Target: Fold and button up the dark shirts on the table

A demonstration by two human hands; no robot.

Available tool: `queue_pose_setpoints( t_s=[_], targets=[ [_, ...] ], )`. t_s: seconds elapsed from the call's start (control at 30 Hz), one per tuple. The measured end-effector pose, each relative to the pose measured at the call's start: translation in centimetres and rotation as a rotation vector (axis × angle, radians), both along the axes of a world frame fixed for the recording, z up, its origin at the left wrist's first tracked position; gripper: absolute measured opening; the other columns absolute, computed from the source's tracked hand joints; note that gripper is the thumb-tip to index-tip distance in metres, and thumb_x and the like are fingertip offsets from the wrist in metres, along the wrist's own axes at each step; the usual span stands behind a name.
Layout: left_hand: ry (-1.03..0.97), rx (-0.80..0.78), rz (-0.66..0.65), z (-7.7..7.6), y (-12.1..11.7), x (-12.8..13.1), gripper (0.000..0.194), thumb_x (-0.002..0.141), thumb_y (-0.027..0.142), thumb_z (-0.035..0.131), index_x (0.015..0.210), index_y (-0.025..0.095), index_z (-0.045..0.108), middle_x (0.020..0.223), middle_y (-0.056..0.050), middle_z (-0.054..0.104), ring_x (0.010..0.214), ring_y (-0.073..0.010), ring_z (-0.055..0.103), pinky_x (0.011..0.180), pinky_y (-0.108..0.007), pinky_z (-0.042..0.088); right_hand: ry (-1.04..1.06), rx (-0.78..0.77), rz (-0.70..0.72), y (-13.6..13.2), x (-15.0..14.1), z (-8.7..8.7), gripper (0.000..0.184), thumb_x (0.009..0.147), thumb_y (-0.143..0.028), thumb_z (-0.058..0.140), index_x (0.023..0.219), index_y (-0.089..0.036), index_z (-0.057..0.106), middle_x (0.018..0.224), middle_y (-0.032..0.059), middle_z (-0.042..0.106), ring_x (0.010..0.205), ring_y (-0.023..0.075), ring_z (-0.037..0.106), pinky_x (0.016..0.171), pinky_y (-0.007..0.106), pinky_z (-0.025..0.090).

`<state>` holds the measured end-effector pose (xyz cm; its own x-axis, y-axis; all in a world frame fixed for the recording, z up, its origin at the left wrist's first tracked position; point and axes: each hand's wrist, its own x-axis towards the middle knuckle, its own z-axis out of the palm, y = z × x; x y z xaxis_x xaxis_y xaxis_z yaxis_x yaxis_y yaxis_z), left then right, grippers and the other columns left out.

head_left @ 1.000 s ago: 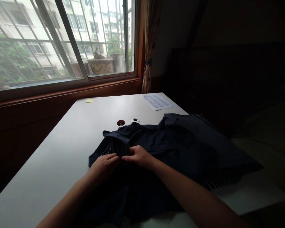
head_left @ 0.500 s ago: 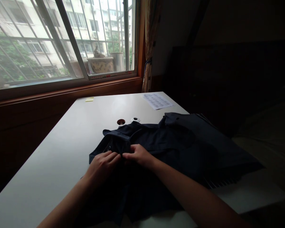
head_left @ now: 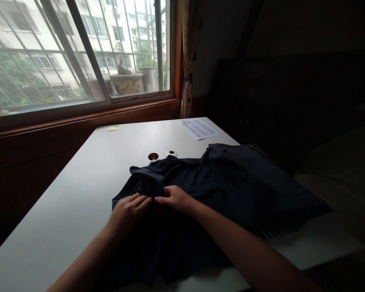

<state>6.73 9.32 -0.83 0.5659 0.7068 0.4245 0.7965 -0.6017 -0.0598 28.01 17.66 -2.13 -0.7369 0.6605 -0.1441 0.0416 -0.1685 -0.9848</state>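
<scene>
A dark navy shirt [head_left: 219, 186] lies spread over the right half of a white table [head_left: 88, 182], collar end toward the window. My left hand [head_left: 129, 211] and my right hand [head_left: 176, 199] meet on the shirt's front near the collar. Both hands have curled fingers pinching the fabric at the same spot, fingertips almost touching. What lies between the fingertips is too dark to make out beyond the cloth itself.
A printed sheet of paper [head_left: 199, 129] lies at the table's far right corner, a yellow sticky note [head_left: 112, 128] at the far edge. A round cable hole [head_left: 153, 156] and its cap [head_left: 170, 153] sit just beyond the shirt. A barred window [head_left: 79, 52] runs behind; dark furniture stands right.
Both hands stay pinched on the shirt front near the collar, with only small finger shifts. The view has drifted slightly.
</scene>
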Motion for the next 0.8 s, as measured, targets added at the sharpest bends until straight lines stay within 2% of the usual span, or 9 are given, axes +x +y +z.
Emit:
queue_pose_setpoints(
  t_s=[0.27,0.63,0.8],
  targets=[
    [-0.025,0.063,-0.019,-0.21,0.24,-0.14,0.014,0.097,0.015,0.052,0.105,0.017,0.063,0.089,-0.005,0.073,0.074,-0.0185,0.066,0.067,-0.031,0.054,0.032,-0.079,-0.027,-0.03,-0.17,0.11,0.049,0.059,-0.050,0.087,0.083,-0.012,0.067,0.070,0.0009,0.070,0.064,0.0175,0.067,0.063,0.028,0.051],
    [-0.022,0.143,-0.056,0.13,0.06,-0.15,0.015,0.098,0.017,0.052,0.107,0.016,0.064,0.091,-0.006,0.073,0.075,-0.0191,0.067,0.070,-0.033,0.056,0.073,-0.136,-0.071,-0.45,-0.55,-0.14,0.048,0.061,-0.048,0.087,0.083,-0.011,0.067,0.071,0.0041,0.071,0.062,0.0186,0.069,0.061,0.029,0.054],
    [-0.038,0.164,-0.074,0.19,0.04,-0.26,0.017,0.097,0.017,0.054,0.112,0.015,0.063,0.095,-0.007,0.074,0.075,-0.0192,0.066,0.068,-0.033,0.055,0.118,-0.242,-0.096,-0.74,-0.81,-0.04,0.045,0.062,-0.044,0.086,0.086,-0.010,0.068,0.072,0.0054,0.072,0.060,0.0168,0.069,0.058,0.027,0.054]
  ],
)
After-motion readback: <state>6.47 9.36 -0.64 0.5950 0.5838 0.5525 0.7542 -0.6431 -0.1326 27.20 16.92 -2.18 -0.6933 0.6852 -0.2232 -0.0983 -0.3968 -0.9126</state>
